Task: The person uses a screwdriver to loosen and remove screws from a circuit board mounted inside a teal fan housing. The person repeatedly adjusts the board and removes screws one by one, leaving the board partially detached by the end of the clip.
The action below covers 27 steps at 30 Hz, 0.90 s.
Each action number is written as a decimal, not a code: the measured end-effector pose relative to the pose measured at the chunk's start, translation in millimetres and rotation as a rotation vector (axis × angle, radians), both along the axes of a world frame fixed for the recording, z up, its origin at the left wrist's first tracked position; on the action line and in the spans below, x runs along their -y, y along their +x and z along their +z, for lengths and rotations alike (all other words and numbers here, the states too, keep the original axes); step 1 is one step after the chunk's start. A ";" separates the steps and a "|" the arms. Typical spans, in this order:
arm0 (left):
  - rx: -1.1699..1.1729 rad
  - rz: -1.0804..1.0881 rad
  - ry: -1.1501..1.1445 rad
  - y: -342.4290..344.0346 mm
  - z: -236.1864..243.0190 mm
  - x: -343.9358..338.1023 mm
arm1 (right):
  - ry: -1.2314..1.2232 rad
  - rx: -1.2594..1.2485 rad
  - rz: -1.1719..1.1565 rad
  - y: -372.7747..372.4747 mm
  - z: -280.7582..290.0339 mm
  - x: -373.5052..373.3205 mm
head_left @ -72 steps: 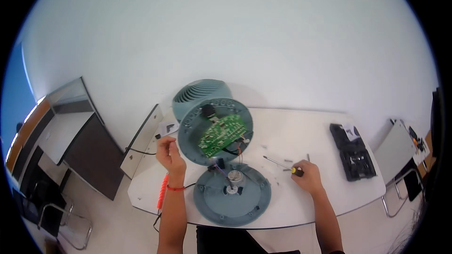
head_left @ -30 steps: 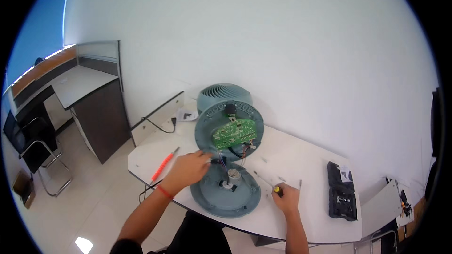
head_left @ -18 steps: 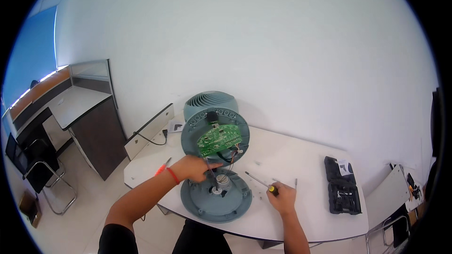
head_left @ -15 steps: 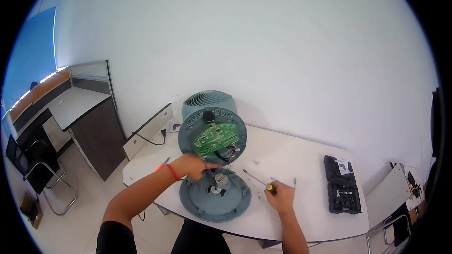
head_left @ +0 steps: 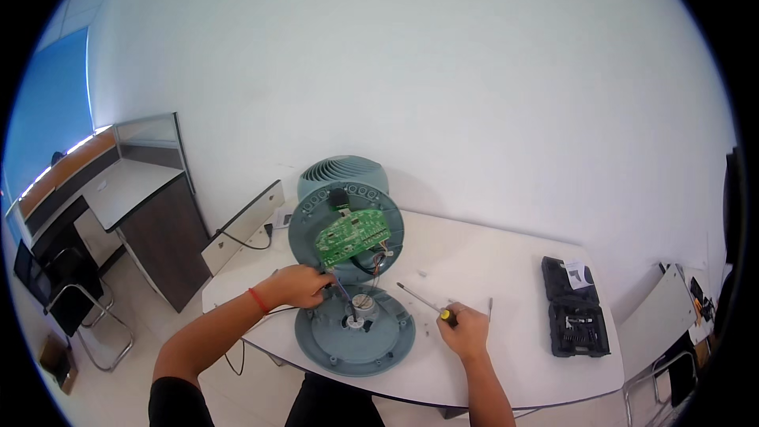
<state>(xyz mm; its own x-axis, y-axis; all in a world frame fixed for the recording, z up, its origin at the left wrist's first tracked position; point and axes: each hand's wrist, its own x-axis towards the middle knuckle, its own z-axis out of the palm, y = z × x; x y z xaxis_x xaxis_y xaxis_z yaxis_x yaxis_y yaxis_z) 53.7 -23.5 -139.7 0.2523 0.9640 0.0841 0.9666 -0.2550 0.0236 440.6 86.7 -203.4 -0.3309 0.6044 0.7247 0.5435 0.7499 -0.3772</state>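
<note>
My left hand (head_left: pixel 302 288) is curled at the lower left rim of the upright grey-green round housing (head_left: pixel 304 241), beside colored wires (head_left: pixel 343 291); what is in its fingers I cannot make out. The housing carries a green circuit board (head_left: pixel 353 234). Below it, a round grey-green base (head_left: pixel 365 348) with a silver cylindrical motor (head_left: pixel 363 304) lies on the white table (head_left: pixel 506 253). My right hand (head_left: pixel 465 330) is closed on a yellow-and-black screwdriver (head_left: pixel 447 317), its shaft pointing up-left. Small loose metal pieces lie near it.
Behind stands a ribbed grey-green casing (head_left: pixel 341 171) against the wall. An open black tool case (head_left: pixel 575 324) with paper lies at the right. At the left are a low panel (head_left: pixel 218 251), a black cable (head_left: pixel 251 244), another desk (head_left: pixel 146 180) and a chair (head_left: pixel 75 300).
My left hand came in from the housing's left to the wires, then drew slightly back, its extended index finger curling. My right hand still grips the screwdriver. The view has shifted.
</note>
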 end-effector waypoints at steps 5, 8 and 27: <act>0.157 0.060 0.129 -5.7 -0.9 30.5 | 0.027 -0.072 -0.074 -2.7 3.7 3.2; 0.189 0.082 0.159 -12.8 -14.7 40.3 | -0.015 -0.120 -0.096 0.4 4.1 0.5; 0.206 0.236 0.304 15.8 -39.7 119.3 | 0.027 -0.135 -0.151 11.8 5.6 -6.7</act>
<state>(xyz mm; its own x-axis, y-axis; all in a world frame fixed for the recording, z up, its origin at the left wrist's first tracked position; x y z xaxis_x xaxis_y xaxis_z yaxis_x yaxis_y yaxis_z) 69.5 -142.8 -179.5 -0.0238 0.9167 0.3988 0.9822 -0.0530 0.1803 452.4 93.5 -197.8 -0.1366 0.6199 0.7727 0.5962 0.6744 -0.4356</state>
